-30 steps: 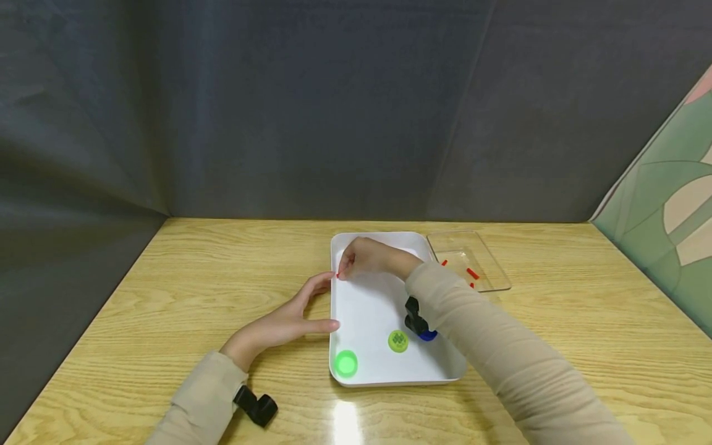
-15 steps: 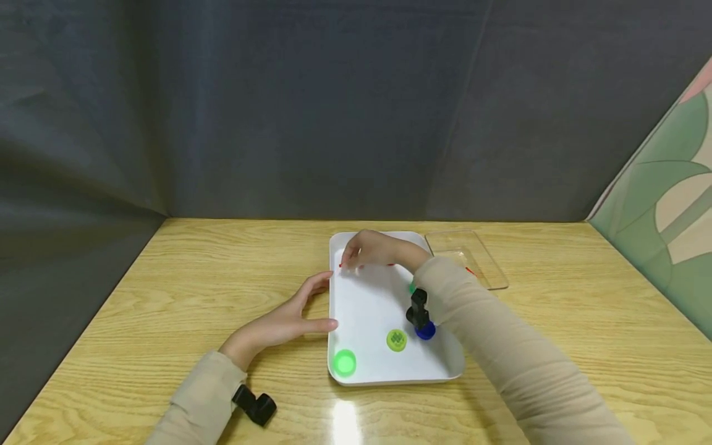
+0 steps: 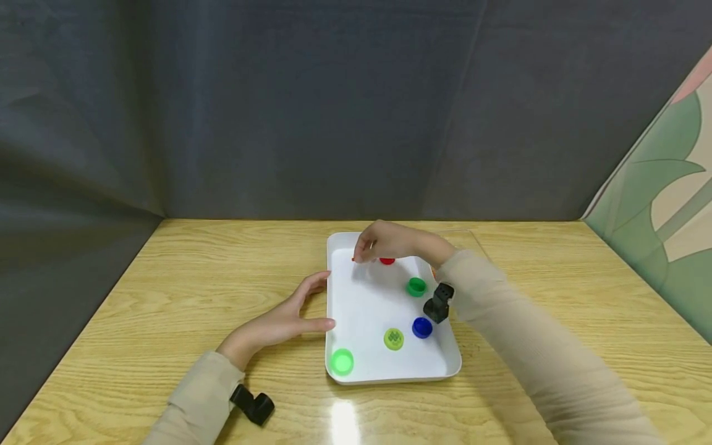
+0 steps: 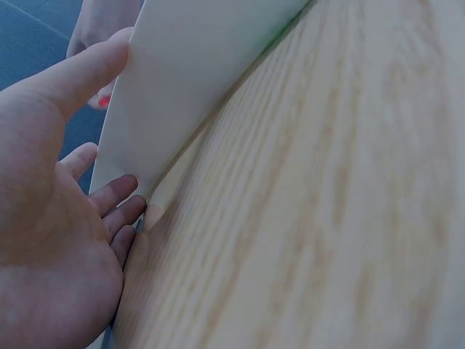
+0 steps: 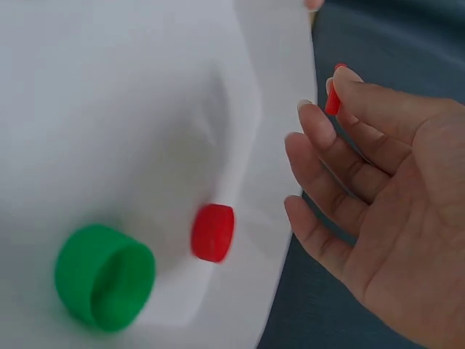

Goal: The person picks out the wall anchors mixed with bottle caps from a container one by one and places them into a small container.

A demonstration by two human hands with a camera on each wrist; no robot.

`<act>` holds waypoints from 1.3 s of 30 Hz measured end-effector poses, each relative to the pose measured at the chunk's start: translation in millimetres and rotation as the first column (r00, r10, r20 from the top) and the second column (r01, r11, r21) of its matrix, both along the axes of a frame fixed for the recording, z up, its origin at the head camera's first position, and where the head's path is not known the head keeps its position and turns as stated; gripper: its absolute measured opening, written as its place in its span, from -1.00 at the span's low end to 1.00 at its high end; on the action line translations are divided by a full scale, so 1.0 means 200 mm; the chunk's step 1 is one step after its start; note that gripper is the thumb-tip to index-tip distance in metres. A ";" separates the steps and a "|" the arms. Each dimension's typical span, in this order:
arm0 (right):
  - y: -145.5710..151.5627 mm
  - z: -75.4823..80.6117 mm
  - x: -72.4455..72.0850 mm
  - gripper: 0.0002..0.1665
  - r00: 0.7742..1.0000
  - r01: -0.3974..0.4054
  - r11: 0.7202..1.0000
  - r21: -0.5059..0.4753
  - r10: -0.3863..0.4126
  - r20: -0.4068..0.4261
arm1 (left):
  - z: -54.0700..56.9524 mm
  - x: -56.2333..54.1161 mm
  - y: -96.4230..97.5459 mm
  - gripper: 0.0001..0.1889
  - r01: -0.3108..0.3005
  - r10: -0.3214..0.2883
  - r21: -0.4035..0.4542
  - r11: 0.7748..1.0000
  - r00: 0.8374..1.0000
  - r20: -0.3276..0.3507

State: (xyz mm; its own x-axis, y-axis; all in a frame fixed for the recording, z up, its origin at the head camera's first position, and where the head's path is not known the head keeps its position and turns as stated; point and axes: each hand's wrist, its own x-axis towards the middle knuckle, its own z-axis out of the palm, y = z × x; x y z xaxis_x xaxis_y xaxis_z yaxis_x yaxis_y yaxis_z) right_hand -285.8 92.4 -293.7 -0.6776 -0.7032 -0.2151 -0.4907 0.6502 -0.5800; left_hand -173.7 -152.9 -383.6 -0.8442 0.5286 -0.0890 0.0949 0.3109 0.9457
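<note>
My right hand (image 3: 384, 241) is over the far part of a white tray (image 3: 361, 315). Between thumb and index finger it pinches a small red stick (image 5: 333, 98), while the other fingers are loosely bent. Below it in the tray lie a red bottle cap (image 5: 213, 233) and a green bottle cap (image 5: 105, 276). My left hand (image 3: 278, 321) is at the tray's left side, thumb and fingers spread, fingertips right at the wall. In the left wrist view its thumb (image 4: 102, 65) reaches the tray's rim and its palm faces the wall.
Nearer in the tray are a blue cap (image 3: 422, 327), a yellow-green cap (image 3: 394, 339) and a light green cap (image 3: 342, 362). A clear shallow box (image 3: 471, 240) stands behind the tray's right side, mostly hidden by the right sleeve (image 3: 500, 315). A dark curtain (image 3: 334, 123) hangs behind the table.
My right hand has lifted from the tray's left wall and moved right and away with the red stick. The red, green and blue caps now show; the clear box is more covered. The left hand stays.
</note>
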 end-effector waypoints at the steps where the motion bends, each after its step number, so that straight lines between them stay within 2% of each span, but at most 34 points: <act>1: 0.02 0.01 0.01 -0.84 1.000 0.001 1.000 -0.003 -0.001 -0.001 | 0.00 0.00 0.00 -0.07 0.000 0.000 -0.001 1.000 1.000 0.000; 7: 0.10 0.07 0.08 -0.82 0.999 0.019 1.000 -0.018 -0.019 -0.029 | 0.00 -0.01 0.00 -0.06 -0.001 0.001 -0.003 1.000 1.000 0.001; 15: 0.23 0.07 0.17 -0.87 0.994 0.008 0.996 -0.084 -0.016 -0.105 | -0.01 -0.01 -0.01 -0.06 -0.002 0.002 -0.008 1.000 1.000 0.000; 18: 0.27 0.06 0.19 -0.90 0.992 0.020 0.991 -0.130 -0.036 -0.120 | -0.02 -0.02 -0.01 -0.06 -0.003 0.003 -0.013 1.000 1.000 0.001; 22: 0.31 0.04 0.23 -0.89 0.988 0.080 0.984 -0.161 -0.100 -0.117 | -0.02 -0.02 -0.02 -0.06 -0.002 0.002 -0.011 1.000 1.000 0.000; 27: 0.33 0.03 0.28 -0.86 0.971 0.143 0.971 -0.189 -0.175 -0.163 | -0.02 -0.01 -0.02 -0.06 0.003 -0.003 -0.008 1.000 1.000 0.002; 32: 0.35 0.01 0.33 -0.92 0.948 0.183 0.955 -0.234 -0.235 -0.217 | -0.02 -0.01 -0.02 -0.07 0.003 -0.003 -0.008 1.000 1.000 0.002; 39: 0.39 -0.03 0.38 -0.97 0.919 0.257 0.924 -0.282 -0.324 -0.225 | -0.02 -0.01 -0.03 -0.07 0.002 -0.002 -0.012 1.000 1.000 0.005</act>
